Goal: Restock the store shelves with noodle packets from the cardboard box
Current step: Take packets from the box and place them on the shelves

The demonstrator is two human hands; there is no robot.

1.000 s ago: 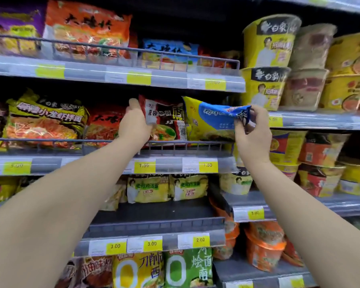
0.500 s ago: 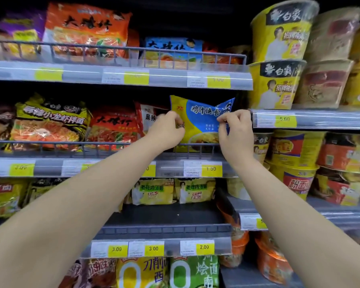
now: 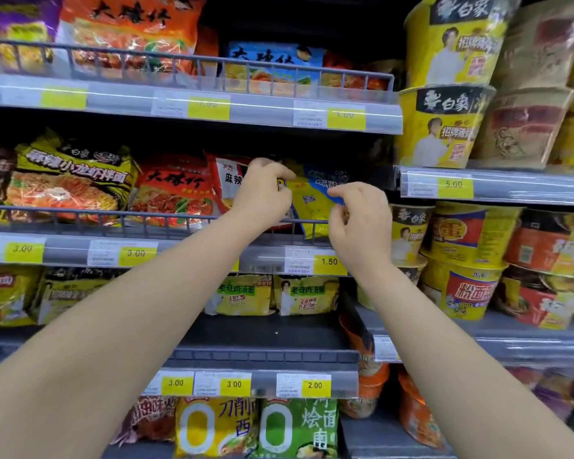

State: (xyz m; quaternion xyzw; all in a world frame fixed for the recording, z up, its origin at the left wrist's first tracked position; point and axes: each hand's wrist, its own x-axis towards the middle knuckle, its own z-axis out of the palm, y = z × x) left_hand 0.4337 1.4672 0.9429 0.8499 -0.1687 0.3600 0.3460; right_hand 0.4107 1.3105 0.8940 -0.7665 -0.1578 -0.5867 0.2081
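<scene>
**Both hands on yellow-blue packet at middle shelf's right end**

Yellow and blue plastic noodle packet (image 3: 314, 202) stands tilted behind grey wire front rail (image 3: 113, 215) of the middle shelf (image 3: 269, 256), at that shelf's right end, above the 1.50 yellow price tag (image 3: 329, 262). Left hand (image 3: 262, 193), grip pinched on the packet's upper left edge, fingers curled. Right hand (image 3: 362, 220), grip closed on packet's blue right edge, thumb and fingertips pinching. Red and white noodle packet (image 3: 227, 180) just left of it, touching, partly hidden by left hand. Orange noodle packet (image 3: 173, 190) further left along the same rail. Yellow cup noodle tubs (image 3: 444, 127) on the neighbouring shelf to the right. Cardboard box out of view.
</scene>
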